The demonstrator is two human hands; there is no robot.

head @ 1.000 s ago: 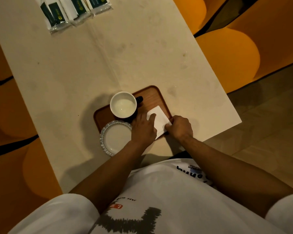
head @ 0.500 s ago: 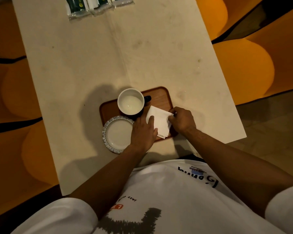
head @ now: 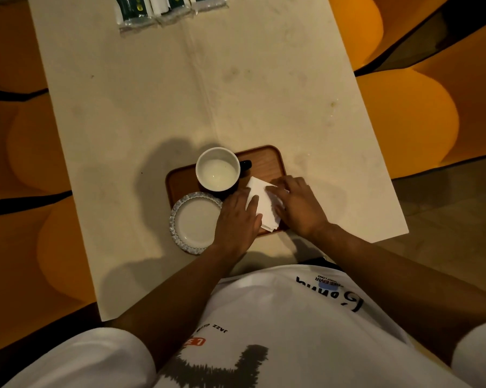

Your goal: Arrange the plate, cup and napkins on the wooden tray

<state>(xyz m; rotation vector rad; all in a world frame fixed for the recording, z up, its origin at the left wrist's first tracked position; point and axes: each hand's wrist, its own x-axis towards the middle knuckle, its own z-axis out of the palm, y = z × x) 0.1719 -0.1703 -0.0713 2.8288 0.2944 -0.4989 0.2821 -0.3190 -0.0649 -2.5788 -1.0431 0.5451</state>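
A wooden tray (head: 267, 161) lies near the table's front edge. On its left part stands a cup (head: 218, 170), white inside and dark outside, with its handle pointing right. A small white plate (head: 194, 222) with a patterned rim rests at the tray's front left corner, partly overhanging it. A stack of white napkins (head: 261, 204) lies on the tray's right half. My left hand (head: 237, 219) rests flat on the stack's left side. My right hand (head: 299, 205) presses its right side with fingers spread over the top. Part of the stack is hidden under both hands.
The cream table (head: 208, 93) runs away from me. Several green and white packets (head: 163, 9) in clear wrap lie at its far end. Orange rounded seats (head: 410, 121) flank the table on both sides. A tiled floor shows at the right.
My right hand slid from the stack's right edge onto its top. The napkins turned a little and sit squarer on the tray. My left hand stayed against them.
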